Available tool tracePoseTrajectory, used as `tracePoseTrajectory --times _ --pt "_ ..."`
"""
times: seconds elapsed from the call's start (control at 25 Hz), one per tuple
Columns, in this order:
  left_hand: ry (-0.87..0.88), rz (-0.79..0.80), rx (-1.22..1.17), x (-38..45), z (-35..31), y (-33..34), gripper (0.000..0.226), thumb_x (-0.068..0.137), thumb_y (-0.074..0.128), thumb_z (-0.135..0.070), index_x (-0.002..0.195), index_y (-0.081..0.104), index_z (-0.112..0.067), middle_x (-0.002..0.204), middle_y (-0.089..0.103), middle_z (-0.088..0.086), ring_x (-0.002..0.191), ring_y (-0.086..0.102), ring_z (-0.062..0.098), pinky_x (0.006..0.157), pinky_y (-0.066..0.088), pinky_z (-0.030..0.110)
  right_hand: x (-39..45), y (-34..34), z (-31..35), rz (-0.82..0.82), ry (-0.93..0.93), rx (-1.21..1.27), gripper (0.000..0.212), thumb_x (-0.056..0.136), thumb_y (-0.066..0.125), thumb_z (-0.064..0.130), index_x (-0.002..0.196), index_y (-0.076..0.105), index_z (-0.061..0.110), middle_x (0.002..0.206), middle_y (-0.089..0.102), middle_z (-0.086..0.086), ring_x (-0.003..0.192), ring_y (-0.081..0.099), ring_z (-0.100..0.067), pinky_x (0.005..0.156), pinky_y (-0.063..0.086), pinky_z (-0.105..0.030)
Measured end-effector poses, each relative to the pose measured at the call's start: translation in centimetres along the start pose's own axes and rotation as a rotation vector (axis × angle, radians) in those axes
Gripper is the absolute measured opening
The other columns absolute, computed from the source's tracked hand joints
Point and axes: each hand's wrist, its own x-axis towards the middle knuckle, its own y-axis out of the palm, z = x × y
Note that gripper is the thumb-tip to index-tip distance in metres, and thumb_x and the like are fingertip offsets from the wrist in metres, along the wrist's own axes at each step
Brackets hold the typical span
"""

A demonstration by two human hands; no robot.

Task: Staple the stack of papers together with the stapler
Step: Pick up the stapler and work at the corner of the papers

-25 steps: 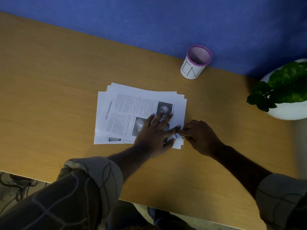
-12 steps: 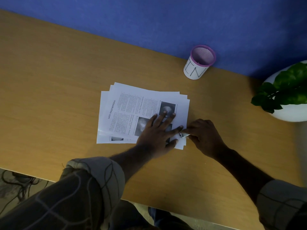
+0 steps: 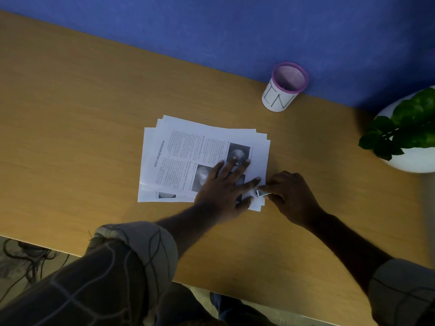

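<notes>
A loosely fanned stack of printed papers (image 3: 186,147) lies flat on the wooden desk (image 3: 70,114). My left hand (image 3: 226,184) rests palm down on the stack's right part, fingers spread. My right hand (image 3: 292,196) sits at the stack's right edge, curled around a small metallic stapler (image 3: 261,193). Only the stapler's silvery nose shows, over the near right corner of the papers; the rest is hidden under my fingers.
A white mesh pen cup (image 3: 283,88) with a purple rim stands at the back by the blue wall. A green plant in a white pot (image 3: 409,135) is at the right edge. Cables lie on the floor (image 3: 23,260) past the desk's near edge.
Both hands stay where they were on the papers. The stapler's nose has edged slightly further over the corner. The view has shifted a little.
</notes>
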Motion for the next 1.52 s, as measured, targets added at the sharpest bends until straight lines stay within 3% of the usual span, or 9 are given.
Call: tracePoseTrajectory --times 0.64,0.96,1.12,1.52 --pt "0.004 -0.023 0.014 -0.2 0.0 0.1 0.056 0.097 0.033 -0.059 0.150 0.031 -0.043 0.167 0.016 0.005 0.154 0.009 0.034 0.121 0.018 0.056 0.8 -0.1 0.9 0.076 -0.127 0.037 0.029 0.076 0.078 0.005 0.104 0.073 0.012 0.090 0.073 -0.004 0.076 0.064 -0.016 0.070 0.043 -0.024" --pt "0.004 -0.010 0.010 -0.2 0.1 0.0 0.056 0.098 0.031 -0.057 0.152 0.026 -0.043 0.168 0.013 0.006 0.154 0.008 0.034 0.121 0.016 0.056 -0.3 0.3 -0.3 -0.004 -0.007 -0.080 0.029 0.079 0.076 0.014 0.107 0.071 0.017 0.102 0.071 -0.004 0.094 0.065 -0.024 0.080 0.050 -0.041" --pt "0.005 -0.008 0.014 -0.2 0.0 0.1 0.056 0.099 0.030 -0.058 0.152 0.025 -0.043 0.168 0.011 0.006 0.154 0.007 0.033 0.121 0.016 0.056 -1.0 0.4 0.0 -0.028 -0.012 -0.088 0.030 0.081 0.074 0.019 0.111 0.069 0.014 0.105 0.071 -0.006 0.098 0.065 -0.026 0.083 0.050 -0.043" --pt "0.013 -0.010 0.033 -0.2 0.0 0.2 0.057 0.099 0.028 -0.058 0.153 0.023 -0.042 0.168 0.012 0.007 0.154 0.008 0.035 0.121 0.017 0.057 -0.6 0.6 0.9 -0.032 -0.016 -0.148 0.029 0.079 0.075 0.008 0.106 0.072 0.016 0.105 0.073 -0.003 0.098 0.066 -0.027 0.085 0.044 -0.044"
